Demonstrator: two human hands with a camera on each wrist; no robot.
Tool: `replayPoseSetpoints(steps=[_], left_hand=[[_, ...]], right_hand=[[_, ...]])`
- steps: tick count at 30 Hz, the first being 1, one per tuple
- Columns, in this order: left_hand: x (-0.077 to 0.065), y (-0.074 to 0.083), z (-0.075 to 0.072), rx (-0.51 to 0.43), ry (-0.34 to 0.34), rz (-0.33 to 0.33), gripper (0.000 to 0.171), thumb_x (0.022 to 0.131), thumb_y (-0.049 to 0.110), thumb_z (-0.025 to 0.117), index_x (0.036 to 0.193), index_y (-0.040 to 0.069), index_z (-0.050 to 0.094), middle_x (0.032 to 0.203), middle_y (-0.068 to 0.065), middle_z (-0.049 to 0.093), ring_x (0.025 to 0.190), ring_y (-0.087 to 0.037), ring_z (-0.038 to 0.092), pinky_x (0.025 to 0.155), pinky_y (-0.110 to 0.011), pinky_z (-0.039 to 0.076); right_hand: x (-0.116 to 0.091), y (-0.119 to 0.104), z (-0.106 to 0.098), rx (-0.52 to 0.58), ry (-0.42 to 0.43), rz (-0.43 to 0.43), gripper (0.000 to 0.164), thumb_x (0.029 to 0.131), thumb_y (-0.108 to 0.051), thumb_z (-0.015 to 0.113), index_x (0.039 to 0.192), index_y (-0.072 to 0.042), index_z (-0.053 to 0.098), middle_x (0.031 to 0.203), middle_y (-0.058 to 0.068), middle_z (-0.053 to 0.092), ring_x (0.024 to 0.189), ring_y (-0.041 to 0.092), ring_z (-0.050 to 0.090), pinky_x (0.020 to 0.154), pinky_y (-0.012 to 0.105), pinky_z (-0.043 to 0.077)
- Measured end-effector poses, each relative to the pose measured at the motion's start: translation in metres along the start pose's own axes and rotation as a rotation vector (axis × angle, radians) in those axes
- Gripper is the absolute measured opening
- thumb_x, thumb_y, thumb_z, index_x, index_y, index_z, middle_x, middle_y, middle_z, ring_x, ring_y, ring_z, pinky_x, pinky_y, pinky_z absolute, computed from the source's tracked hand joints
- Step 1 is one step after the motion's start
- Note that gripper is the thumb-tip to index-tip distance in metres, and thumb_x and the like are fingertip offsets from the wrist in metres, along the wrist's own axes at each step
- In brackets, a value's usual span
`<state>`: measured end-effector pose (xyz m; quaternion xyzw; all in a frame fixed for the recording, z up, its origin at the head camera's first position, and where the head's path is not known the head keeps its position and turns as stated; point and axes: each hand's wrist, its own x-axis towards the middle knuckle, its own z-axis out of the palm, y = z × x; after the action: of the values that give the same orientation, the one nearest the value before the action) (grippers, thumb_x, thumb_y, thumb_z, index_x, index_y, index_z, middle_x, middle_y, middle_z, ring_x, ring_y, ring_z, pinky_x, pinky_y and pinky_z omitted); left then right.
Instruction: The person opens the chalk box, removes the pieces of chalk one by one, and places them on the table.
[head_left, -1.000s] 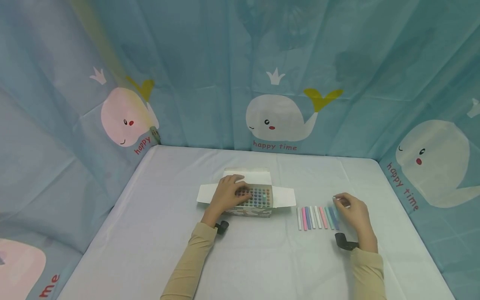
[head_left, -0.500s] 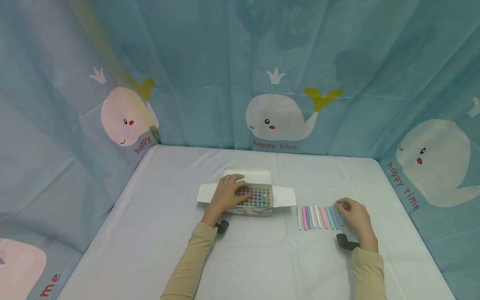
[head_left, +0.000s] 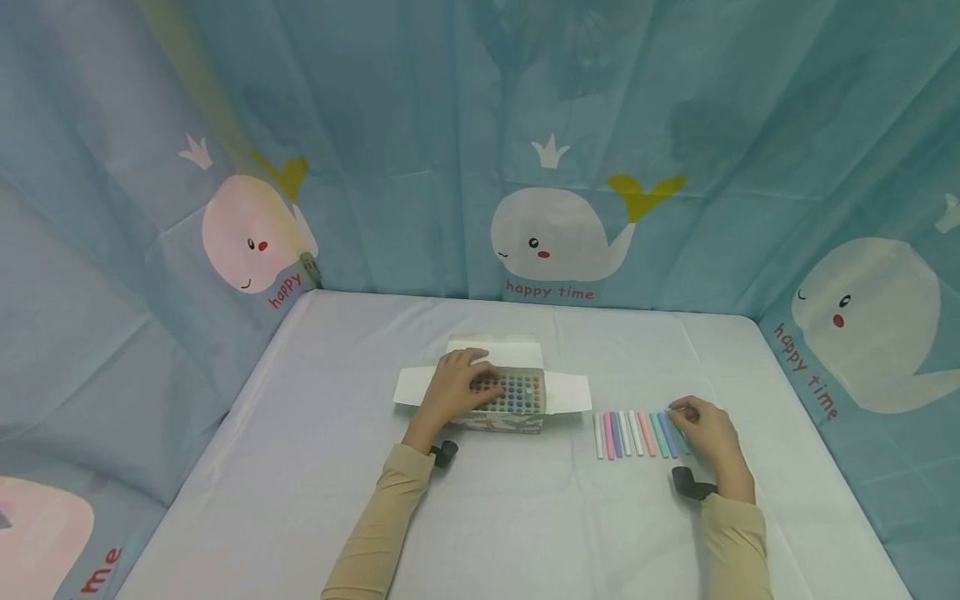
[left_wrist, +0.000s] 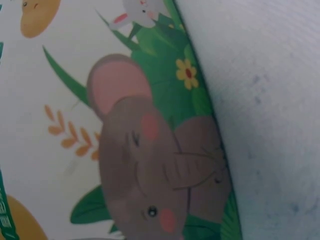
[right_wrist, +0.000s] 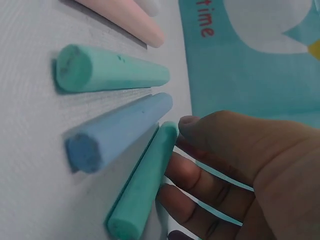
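Note:
In the head view an open carton holds many coloured chalk sticks standing on end. My left hand rests over the carton's left side, thumb and fingers spread above the chalk. To the right, a row of loose chalk sticks lies on the table. My right hand is at the row's right end. In the right wrist view a green chalk stick lies slanted beside a blue chalk stick. The thumb tip is right at its far end, and fingertips meet its right side.
White flaps stick out from the carton's sides and back. An elephant picture decorates its front. A white cloth covers the table, and a blue whale-print curtain hangs behind.
My right hand came down and right with a chalk stick, then shifted slightly left. The green stick now shows at the row's right end. The left hand stayed put.

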<state>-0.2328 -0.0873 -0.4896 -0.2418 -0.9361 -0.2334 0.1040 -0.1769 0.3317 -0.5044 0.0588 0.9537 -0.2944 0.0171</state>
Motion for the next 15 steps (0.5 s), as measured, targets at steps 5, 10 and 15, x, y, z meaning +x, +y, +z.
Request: replayPoseSetpoints(steps=[5, 10, 15], left_hand=[[0.001, 0.000, 0.001, -0.009, -0.005, -0.020, 0.027, 0.076, 0.052, 0.058, 0.093, 0.031, 0.063, 0.125, -0.001, 0.046, 0.117, -0.020, 0.037, 0.105, -0.039, 0.022], [0.000, 0.000, 0.001, -0.001, -0.013, -0.025, 0.028, 0.076, 0.053, 0.057, 0.094, 0.032, 0.063, 0.125, 0.000, 0.046, 0.118, -0.020, 0.037, 0.105, -0.038, 0.022], [0.000, 0.001, 0.000, 0.003, -0.021, -0.036, 0.028, 0.077, 0.054, 0.056, 0.094, 0.033, 0.063, 0.125, 0.001, 0.045, 0.118, -0.019, 0.036, 0.106, -0.037, 0.020]], right_hand=[[-0.002, -0.002, -0.001, 0.023, 0.012, -0.007, 0.035, 0.089, -0.033, 0.048, 0.109, -0.005, 0.056, 0.104, 0.021, 0.056, 0.096, 0.037, 0.051, 0.073, 0.049, 0.046], [-0.001, -0.004, 0.001, 0.010, 0.051, -0.011, 0.038, 0.088, -0.037, 0.048, 0.109, -0.007, 0.055, 0.104, 0.018, 0.054, 0.094, 0.034, 0.051, 0.061, 0.041, 0.047], [0.018, 0.019, 0.020, -0.023, 0.141, -0.097, 0.047, 0.085, -0.053, 0.041, 0.108, -0.015, 0.056, 0.101, 0.010, 0.055, 0.089, 0.027, 0.052, 0.063, 0.041, 0.047]])
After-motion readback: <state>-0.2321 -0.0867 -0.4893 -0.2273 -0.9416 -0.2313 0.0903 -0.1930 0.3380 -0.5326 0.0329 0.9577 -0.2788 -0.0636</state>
